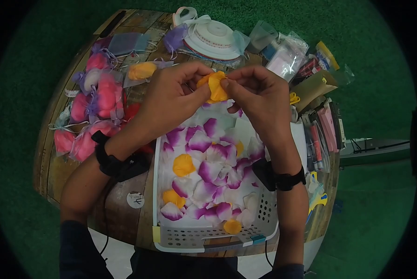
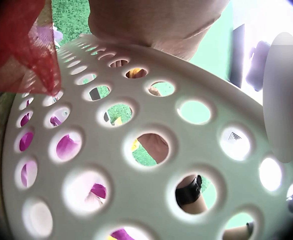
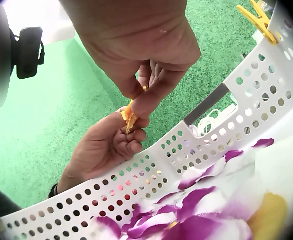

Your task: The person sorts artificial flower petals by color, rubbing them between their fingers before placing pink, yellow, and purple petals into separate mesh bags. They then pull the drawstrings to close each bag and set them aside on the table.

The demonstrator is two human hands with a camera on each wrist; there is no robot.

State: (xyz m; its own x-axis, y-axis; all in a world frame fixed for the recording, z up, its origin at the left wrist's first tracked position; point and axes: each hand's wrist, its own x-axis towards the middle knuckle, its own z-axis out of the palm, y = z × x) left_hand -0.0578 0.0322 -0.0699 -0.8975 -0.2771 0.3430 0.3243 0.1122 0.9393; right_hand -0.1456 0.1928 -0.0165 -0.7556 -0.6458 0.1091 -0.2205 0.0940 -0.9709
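Observation:
Over the far end of a white perforated basket (image 1: pixel 155 200), both hands hold yellow-orange artificial petals (image 1: pixel 216 87). My left hand (image 1: pixel 171 95) pinches them from the left between thumb and fingers. From the opposite side, my right hand (image 1: pixel 263 90) grips their edge with thumb and fingertips. In the right wrist view the petals (image 3: pixel 130 117) show as a thin crumpled bunch between the right hand (image 3: pixel 156 75) and the left hand (image 3: pixel 104 147). Purple-and-white petals (image 1: pixel 211 169) lie scattered inside the basket, with several yellow ones (image 1: pixel 184 165) among them. The basket's wall (image 2: pixel 111 150) fills most of the left wrist view.
Mesh pouches with pink contents (image 1: pixel 110 95) crowd the table's left side. Behind the basket sits a ribbon roll (image 1: pixel 215 37). Plastic packets (image 1: pixel 287 58) and boxes (image 1: pixel 327 123) line the right edge. A yellow clip (image 3: pixel 260 22) grips the basket rim.

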